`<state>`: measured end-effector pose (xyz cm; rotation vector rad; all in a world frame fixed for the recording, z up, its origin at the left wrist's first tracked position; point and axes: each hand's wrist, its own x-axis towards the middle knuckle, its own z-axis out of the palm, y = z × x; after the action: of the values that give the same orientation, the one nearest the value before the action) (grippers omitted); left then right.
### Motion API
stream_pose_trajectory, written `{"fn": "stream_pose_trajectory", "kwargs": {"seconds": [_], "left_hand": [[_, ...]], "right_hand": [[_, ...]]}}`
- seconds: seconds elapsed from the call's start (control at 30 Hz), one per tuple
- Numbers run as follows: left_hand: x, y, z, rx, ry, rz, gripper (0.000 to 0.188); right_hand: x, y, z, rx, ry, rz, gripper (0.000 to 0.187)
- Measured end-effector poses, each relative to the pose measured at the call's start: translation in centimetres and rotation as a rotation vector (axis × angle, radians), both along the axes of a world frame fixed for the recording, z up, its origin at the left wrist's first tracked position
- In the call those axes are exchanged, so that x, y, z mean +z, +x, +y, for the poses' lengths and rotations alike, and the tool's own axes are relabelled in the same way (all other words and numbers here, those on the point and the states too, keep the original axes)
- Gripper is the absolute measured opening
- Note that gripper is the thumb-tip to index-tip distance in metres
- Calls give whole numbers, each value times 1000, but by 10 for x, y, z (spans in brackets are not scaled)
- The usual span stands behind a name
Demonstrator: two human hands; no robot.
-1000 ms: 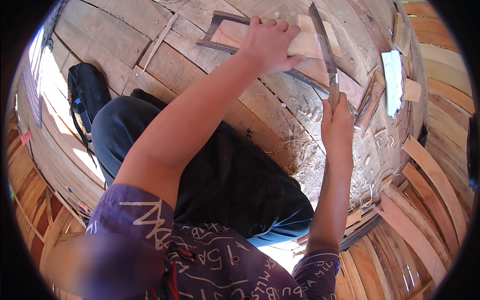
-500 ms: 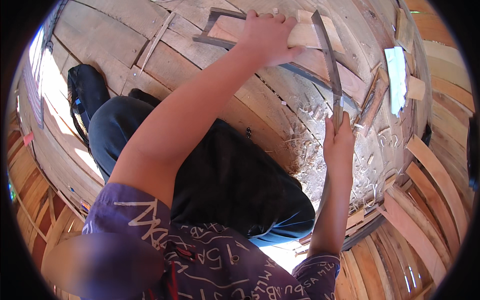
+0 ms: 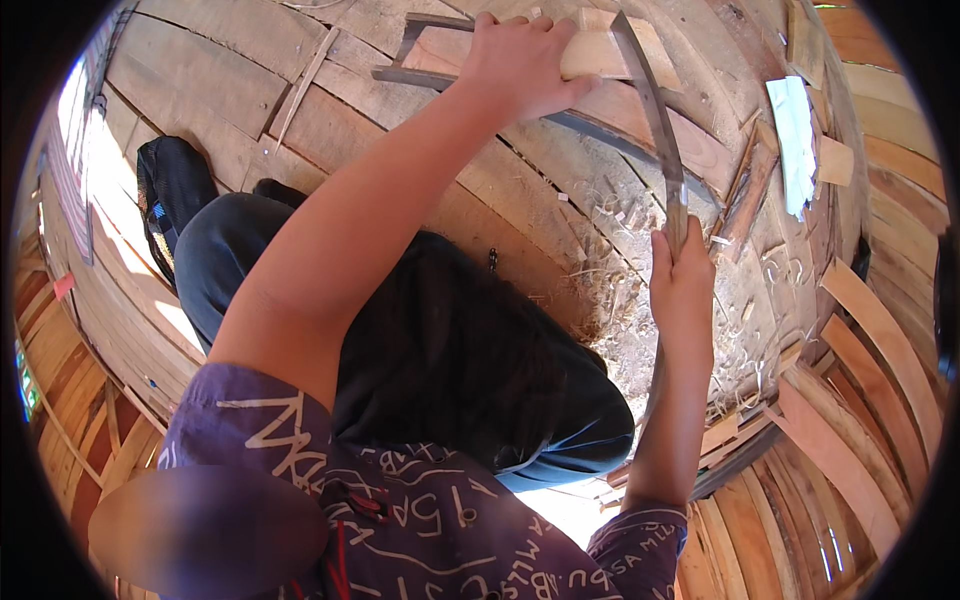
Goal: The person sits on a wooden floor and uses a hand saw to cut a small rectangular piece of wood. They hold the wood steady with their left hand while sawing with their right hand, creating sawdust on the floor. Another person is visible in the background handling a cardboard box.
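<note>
My left hand [image 3: 520,65] presses down over a pale wooden block [image 3: 620,55], its fingers curled across the block's far side and the thumb along the near side. Beneath the block lies a longer pinkish board [image 3: 690,145], set between dark wooden rails [image 3: 405,75]. In my right hand [image 3: 683,270] is a saw [image 3: 650,105], gripped by its wooden handle. Its narrow, toothed metal blade points away from me and lies across the block, to the right of my left hand. Whether the teeth have cut into the wood cannot be made out.
Shavings and wood chips [image 3: 625,280] cover the plank floor [image 3: 200,65] near my right knee. A rough stick [image 3: 750,190] and a pale blue-white sheet [image 3: 792,145] lie at the right. Curved boards [image 3: 880,350] stand farther right. My bent legs [image 3: 450,350] fill the middle.
The whole view has shifted slightly. The saw remains across the block with only a slight movement of the right hand and blade. My left hand keeps its hold on the block.
</note>
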<state>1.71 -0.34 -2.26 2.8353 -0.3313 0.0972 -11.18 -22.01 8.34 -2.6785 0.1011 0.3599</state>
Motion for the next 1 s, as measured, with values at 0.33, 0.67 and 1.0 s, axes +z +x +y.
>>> {"fn": "stream_pose_trajectory", "kwargs": {"seconds": [0.33, 0.67, 1.0], "left_hand": [[0, -1, -4, -19, -18, -30, 62], [3, -4, 7, -7, 2, 5, 60], [4, -1, 3, -17, -9, 29, 59]], "right_hand": [[-30, 40, 8, 11, 84, -11, 22], [6, -13, -4, -32, 55, 58, 20], [-14, 12, 0, -2, 54, 51, 22]]}}
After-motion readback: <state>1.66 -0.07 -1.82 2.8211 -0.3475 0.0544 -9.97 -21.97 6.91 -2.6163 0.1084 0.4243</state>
